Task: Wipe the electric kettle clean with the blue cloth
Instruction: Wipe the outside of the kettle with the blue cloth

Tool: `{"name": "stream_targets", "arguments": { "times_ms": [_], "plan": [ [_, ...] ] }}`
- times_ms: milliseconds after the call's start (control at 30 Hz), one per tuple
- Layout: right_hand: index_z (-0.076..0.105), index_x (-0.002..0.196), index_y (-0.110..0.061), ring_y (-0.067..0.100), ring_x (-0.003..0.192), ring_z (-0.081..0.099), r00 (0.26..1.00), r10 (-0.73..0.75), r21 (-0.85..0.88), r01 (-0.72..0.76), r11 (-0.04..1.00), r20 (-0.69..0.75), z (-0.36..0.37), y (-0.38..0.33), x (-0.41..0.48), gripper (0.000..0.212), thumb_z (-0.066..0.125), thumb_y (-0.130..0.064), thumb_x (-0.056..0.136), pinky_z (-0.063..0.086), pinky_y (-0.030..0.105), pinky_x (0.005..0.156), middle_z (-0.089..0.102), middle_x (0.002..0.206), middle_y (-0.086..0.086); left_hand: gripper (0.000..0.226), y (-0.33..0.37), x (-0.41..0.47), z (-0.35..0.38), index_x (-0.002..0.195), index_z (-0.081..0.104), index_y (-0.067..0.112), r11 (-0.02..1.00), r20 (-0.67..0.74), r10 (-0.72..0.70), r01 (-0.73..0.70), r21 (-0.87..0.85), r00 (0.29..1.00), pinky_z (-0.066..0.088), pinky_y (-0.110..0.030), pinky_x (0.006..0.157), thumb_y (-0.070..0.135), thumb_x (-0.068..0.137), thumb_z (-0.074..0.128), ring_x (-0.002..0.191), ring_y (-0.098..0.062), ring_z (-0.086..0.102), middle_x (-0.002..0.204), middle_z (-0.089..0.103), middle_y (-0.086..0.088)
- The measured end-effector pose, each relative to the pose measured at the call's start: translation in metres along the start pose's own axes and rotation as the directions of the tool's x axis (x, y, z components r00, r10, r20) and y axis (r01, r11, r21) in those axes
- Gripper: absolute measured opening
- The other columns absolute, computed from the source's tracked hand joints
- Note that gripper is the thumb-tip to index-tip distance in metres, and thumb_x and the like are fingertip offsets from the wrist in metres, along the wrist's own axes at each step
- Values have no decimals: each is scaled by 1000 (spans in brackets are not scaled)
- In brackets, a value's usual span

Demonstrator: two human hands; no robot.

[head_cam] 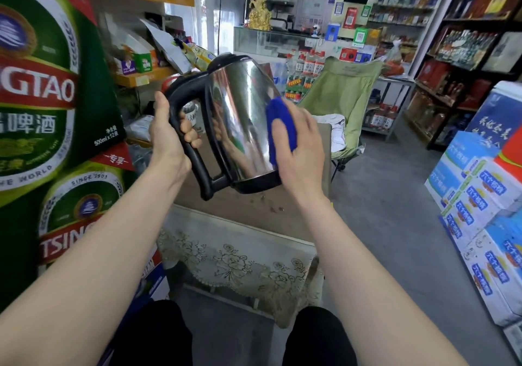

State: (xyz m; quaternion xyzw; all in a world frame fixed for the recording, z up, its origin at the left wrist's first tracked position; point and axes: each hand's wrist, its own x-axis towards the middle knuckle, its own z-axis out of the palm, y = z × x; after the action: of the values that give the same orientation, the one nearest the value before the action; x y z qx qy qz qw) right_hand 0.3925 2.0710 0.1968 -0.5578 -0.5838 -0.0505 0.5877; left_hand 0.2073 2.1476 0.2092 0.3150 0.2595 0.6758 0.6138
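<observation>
The left hand [166,136] grips the handle of the electric kettle [240,119], held tilted above the worktop [248,213], while the right hand [299,145] presses the blue cloth [278,122] against its right-facing steel wall.

Small table [240,218], lace-edged floral cover [248,264] draped over its near edge, crumbs [272,208] on top
</observation>
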Motion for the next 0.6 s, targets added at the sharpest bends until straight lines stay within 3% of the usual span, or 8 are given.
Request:
{"name": "stream_targets", "arguments": {
  "times_ms": [100, 167, 267, 333, 433, 500, 600],
  "plan": [
    [57, 138, -31, 10, 117, 57, 949, 291, 186, -309, 933, 119, -10, -3, 19, 38, 44, -43, 104, 44, 26, 96, 63, 128, -9, 51, 0, 0, -1, 64, 47, 22, 1000, 25, -22, 21, 16, 999, 24, -22, 36, 65, 92, 41, 40, -8, 27, 48, 35, 7],
    [61, 130, -32, 14, 112, 60, 879, 413, 247, -466, 850, 236, -13, 0, 33, 37, 44, -47, 102, 45, 28, 93, 66, 122, -8, 51, 0, 0, -2, 64, 47, 23, 998, 51, -40, 38, 45, 998, 23, -21, 36, 65, 93, 41, 39, -8, 27, 48, 34, 8],
    [65, 120, -27, 20, 115, 59, 811, 513, 298, -582, 757, 279, -9, 5, 47, 49, 46, -61, 89, 46, 38, 104, 66, 124, -5, 50, 2, -2, 4, 66, 49, 22, 991, 73, -10, 0, 132, 997, 23, -22, 35, 62, 94, 42, 38, -7, 28, 48, 34, 8],
    [60, 116, -30, 17, 110, 55, 846, 483, 290, -532, 796, 226, -7, -1, 49, 39, 42, -57, 94, 43, 36, 101, 62, 118, -8, 47, 4, -3, 12, 69, 51, 20, 976, 59, 50, -61, 209, 997, 24, -24, 36, 58, 96, 43, 39, -8, 30, 49, 37, 7],
    [50, 142, -32, 18, 126, 51, 949, 290, 131, -305, 943, 123, 1, -11, 50, 42, 33, -44, 106, 40, 35, 102, 57, 138, -1, 39, 5, -5, 26, 81, 54, 18, 949, 48, 108, -117, 294, 993, 27, -27, 38, 54, 96, 46, 41, -10, 33, 51, 41, 6],
    [43, 149, -34, 24, 136, 43, 989, 127, -40, -124, 991, 72, 9, -18, 45, 48, 33, -46, 104, 38, 45, 110, 47, 149, 3, 39, 4, -3, 33, 86, 54, 17, 934, 31, 129, -133, 331, 991, 29, -27, 39, 54, 95, 48, 41, -11, 36, 52, 42, 6],
    [49, 147, -34, 36, 146, 32, 981, -139, -337, 177, 925, 135, 21, -15, 24, 51, 39, -46, 99, 31, 59, 114, 40, 158, 8, 42, 2, -2, 44, 80, 51, 18, 901, -3, 169, -153, 406, 986, 34, -28, 42, 58, 93, 48, 42, -12, 40, 54, 45, 5]
  ]
}}
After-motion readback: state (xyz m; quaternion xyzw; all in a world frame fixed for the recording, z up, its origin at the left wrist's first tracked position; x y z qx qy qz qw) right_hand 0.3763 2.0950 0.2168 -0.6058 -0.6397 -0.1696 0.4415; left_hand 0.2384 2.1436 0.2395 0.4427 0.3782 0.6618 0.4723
